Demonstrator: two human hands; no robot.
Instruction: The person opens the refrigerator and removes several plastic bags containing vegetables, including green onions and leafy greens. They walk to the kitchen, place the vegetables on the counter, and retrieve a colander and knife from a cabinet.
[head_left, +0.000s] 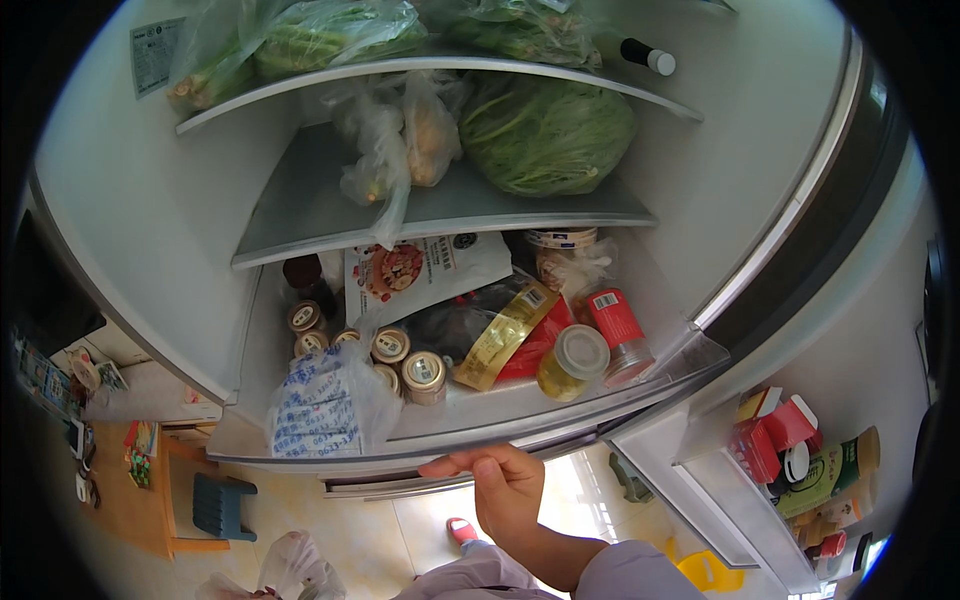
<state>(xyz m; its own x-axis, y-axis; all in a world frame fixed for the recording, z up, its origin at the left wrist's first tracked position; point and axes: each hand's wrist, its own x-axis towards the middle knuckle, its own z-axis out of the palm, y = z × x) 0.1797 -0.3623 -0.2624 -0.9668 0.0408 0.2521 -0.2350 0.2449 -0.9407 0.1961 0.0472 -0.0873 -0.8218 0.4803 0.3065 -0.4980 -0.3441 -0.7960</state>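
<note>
My right hand (510, 487) is at the front lip of the refrigerator's bottom drawer (525, 431), index finger stretched left and the others curled by the thumb. Nothing shows in it; whether it touches or grips the lip is unclear. My left hand cannot be made out. In the drawer, a clear bag of blue-printed packets (319, 409) sits at the left front, beside small gold-lidded jars (425, 371). A white printed pouch (427, 274) lies behind, and a gold-and-red packet (499, 345) in the middle. At the right are a lidded jar (574, 364) and a red-labelled jar (619, 330).
Above, bagged green vegetables (337, 34) and a wrapped leafy head (547, 131) rest on shelves. The open door (720, 510) at right carries boxes and jars. A plastic bag (300, 562) is at lower left. Beyond stand a blue stool (223, 506) and wooden table (135, 517).
</note>
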